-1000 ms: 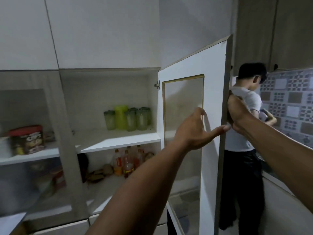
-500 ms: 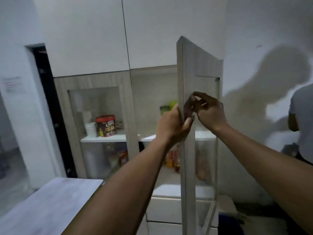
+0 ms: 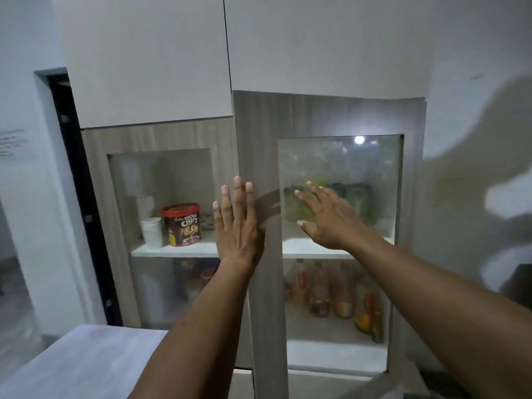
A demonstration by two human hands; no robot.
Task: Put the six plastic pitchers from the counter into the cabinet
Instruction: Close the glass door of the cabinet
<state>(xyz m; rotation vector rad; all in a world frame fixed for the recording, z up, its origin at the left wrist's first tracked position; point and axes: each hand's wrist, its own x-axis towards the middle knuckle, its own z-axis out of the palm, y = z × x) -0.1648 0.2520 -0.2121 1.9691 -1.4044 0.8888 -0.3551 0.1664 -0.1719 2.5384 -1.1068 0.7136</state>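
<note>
A red-lidded tub (image 3: 180, 224) on the left compartment's shelf reads "Choco Chips" in yellow letters; a stack of white cups (image 3: 151, 232) stands upright just beside it at its 9 o'clock. A paper notice (image 3: 12, 142) on the wall at far 9 o'clock carries lines of writing too blurred to read.

The cabinet's right door (image 3: 328, 116) is shut, or all but shut, its glass pane carrying a bright reflected light at 12 o'clock. Behind that hazy pane the green plastic pitchers (image 3: 331, 201) stand upright in a close row on the middle shelf, long axes vertical; their count and which way their handles face cannot be told. Below them, at 6 o'clock, bottles (image 3: 331, 292) with orange and red contents crowd the lower shelf.

The left hand (image 3: 237, 223) lies flat, fingers together and pointing to 12 o'clock, on the door's wooden stile. The right hand (image 3: 325, 217) has its fingers spread toward 10 o'clock in front of the glass, covering part of the pitchers. A pale countertop (image 3: 74, 361) fills 7 o'clock.
</note>
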